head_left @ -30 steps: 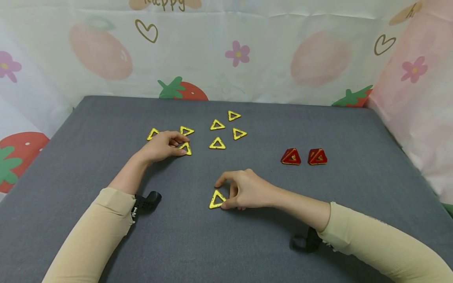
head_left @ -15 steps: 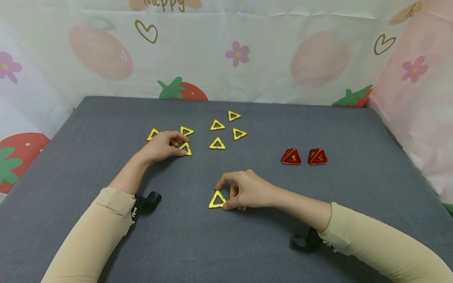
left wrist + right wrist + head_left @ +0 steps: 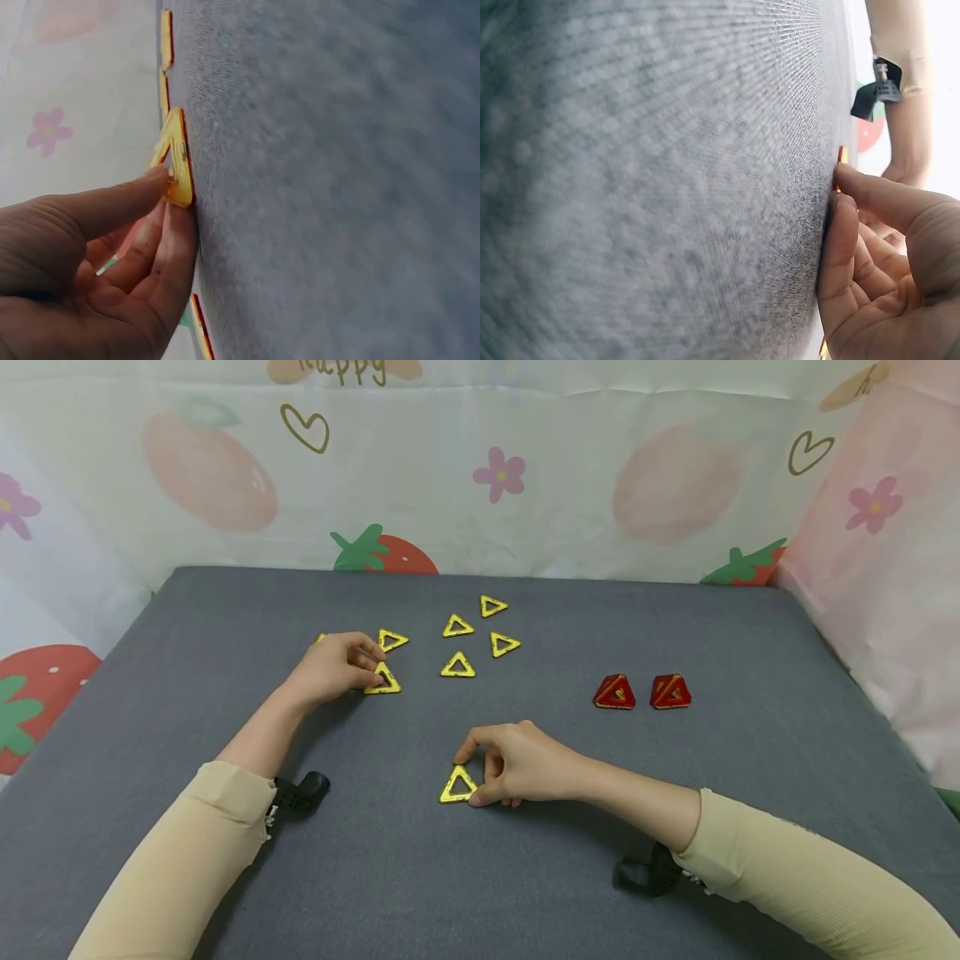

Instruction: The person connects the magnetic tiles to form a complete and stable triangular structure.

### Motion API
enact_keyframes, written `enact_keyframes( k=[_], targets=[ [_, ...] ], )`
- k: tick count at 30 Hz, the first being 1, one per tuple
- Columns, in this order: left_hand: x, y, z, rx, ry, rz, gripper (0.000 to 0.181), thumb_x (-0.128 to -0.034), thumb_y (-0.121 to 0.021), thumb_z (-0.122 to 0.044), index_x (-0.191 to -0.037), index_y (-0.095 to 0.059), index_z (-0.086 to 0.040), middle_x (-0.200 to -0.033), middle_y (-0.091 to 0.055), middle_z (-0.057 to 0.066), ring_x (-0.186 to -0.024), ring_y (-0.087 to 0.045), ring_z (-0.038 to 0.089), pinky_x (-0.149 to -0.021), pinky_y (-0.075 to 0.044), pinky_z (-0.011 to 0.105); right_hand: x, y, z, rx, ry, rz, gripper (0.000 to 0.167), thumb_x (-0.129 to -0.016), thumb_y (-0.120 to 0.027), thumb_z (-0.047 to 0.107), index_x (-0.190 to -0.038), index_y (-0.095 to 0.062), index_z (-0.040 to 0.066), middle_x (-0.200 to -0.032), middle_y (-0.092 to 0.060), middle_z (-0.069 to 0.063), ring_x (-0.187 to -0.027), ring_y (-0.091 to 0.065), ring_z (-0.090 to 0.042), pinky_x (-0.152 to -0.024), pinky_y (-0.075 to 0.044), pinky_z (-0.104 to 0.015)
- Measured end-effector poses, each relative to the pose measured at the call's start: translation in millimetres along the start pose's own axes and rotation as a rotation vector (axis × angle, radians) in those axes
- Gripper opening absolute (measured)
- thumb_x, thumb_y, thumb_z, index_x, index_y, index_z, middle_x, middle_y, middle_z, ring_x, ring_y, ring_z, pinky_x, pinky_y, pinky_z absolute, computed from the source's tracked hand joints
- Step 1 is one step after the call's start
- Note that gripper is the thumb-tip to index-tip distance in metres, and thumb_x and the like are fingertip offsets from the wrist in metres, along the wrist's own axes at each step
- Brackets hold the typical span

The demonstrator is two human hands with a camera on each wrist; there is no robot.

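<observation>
My left hand [image 3: 330, 670] pinches a flat yellow triangular magnetic tile [image 3: 392, 680] with an open centre. In the left wrist view the thumb lies over one corner of this tile [image 3: 180, 193], which tilts up slightly from the cloth. Nearer the front, my right hand [image 3: 528, 764] holds another yellow triangular tile [image 3: 449, 787], index finger at its top corner and thumb at its lower right corner. This tile lies flat on the table. Only a sliver of it [image 3: 843, 155] shows in the right wrist view, the rest being behind the fingers.
Several yellow triangular tiles [image 3: 458, 673] lie behind the hands on the grey cloth [image 3: 525, 893]. One yellow tile [image 3: 320, 637] is mostly covered by my left hand. Two red triangular pieces [image 3: 615, 692] sit at the right. A printed curtain [image 3: 562, 527] borders the table's back edge.
My left hand has shifted slightly left, and the tile in its pinch has turned and moved a little left with it. The right hand and its tile stay nearly still.
</observation>
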State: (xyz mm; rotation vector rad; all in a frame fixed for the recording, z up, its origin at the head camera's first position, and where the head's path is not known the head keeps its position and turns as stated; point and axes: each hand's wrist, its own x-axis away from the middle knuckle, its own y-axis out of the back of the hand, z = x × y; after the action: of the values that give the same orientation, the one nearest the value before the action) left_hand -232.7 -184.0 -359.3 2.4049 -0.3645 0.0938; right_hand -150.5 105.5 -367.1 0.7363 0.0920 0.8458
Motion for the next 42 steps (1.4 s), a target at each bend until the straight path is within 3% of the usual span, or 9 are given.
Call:
enact_keyframes(
  k=[4, 9, 19, 25, 31, 42],
  targets=[
    [5.2, -0.7, -2.0, 0.053, 0.008, 0.022, 0.028, -0.0926, -0.067, -0.006, -0.12, -0.061, 0.001, -0.098, -0.066, 0.014, -0.08, -0.067, 0.007, -0.075, -0.06, 0.026, -0.3, -0.1, -1.0, -0.003, 0.005, 0.003, 0.034, -0.082, -0.081, 0.02, -0.113, -0.065, 0.018, -0.063, -0.067, 0.005, -0.047, -0.059, -0.01, -0.051, -0.049, -0.025],
    [15.1, -8.0, -9.3, 0.099, -0.002, 0.097, 0.026, -0.0921, -0.066, -0.006, -0.117, -0.064, 0.001, -0.087, -0.056, 0.007, -0.08, -0.068, 0.009, -0.08, -0.061, 0.03, -1.2, 0.0, -1.8, -0.001, -0.002, 0.004, 0.034, -0.082, -0.081, 0.021, -0.112, -0.065, 0.019, -0.064, -0.067, 0.005, -0.047, -0.059, -0.011, -0.05, -0.051, -0.027],
    [37.3, -35.8, -31.8, 0.166, -0.021, 0.271, 0.024, -0.0895, -0.07, -0.007, -0.111, -0.065, 0.003, -0.086, -0.063, 0.007, -0.077, -0.07, 0.013, -0.08, -0.061, 0.033, -2.9, 0.3, -0.9, 0.009, -0.022, 0.006, 0.033, -0.082, -0.081, 0.021, -0.112, -0.066, 0.019, -0.063, -0.067, 0.005, -0.047, -0.06, -0.012, -0.05, -0.052, -0.03],
    [45.1, -45.1, -35.4, 0.216, -0.022, 0.342, 0.024, -0.0879, -0.071, -0.004, -0.109, -0.064, 0.005, -0.086, -0.064, 0.007, -0.075, -0.069, 0.014, -0.079, -0.062, 0.034, -2.8, 0.8, 0.7, 0.006, -0.022, 0.006, 0.033, -0.082, -0.081, 0.02, -0.111, -0.066, 0.019, -0.063, -0.067, 0.004, -0.047, -0.06, -0.012, -0.05, -0.052, -0.031],
    [52.1, -50.1, -34.7, 0.232, -0.028, 0.371, 0.023, -0.0875, -0.072, -0.004, -0.108, -0.064, 0.005, -0.087, -0.065, 0.009, -0.075, -0.07, 0.015, -0.078, -0.062, 0.035, -2.8, -0.1, 1.1, 0.004, -0.018, 0.008, 0.033, -0.083, -0.081, 0.02, -0.112, -0.066, 0.018, -0.063, -0.067, 0.004, -0.047, -0.06, -0.012, -0.05, -0.053, -0.031],
    [64.4, -59.2, -38.1, 0.22, -0.033, 0.35, 0.023, -0.0857, -0.074, -0.004, -0.107, -0.066, 0.0, -0.085, -0.066, 0.008, -0.074, -0.071, 0.015, -0.073, -0.062, 0.033, -2.2, -0.6, 1.8, 0.005, -0.017, 0.005, 0.032, -0.082, -0.082, 0.019, -0.11, -0.066, 0.016, -0.062, -0.067, 0.004, -0.046, -0.059, -0.01, -0.049, -0.053, -0.03]
  ],
)
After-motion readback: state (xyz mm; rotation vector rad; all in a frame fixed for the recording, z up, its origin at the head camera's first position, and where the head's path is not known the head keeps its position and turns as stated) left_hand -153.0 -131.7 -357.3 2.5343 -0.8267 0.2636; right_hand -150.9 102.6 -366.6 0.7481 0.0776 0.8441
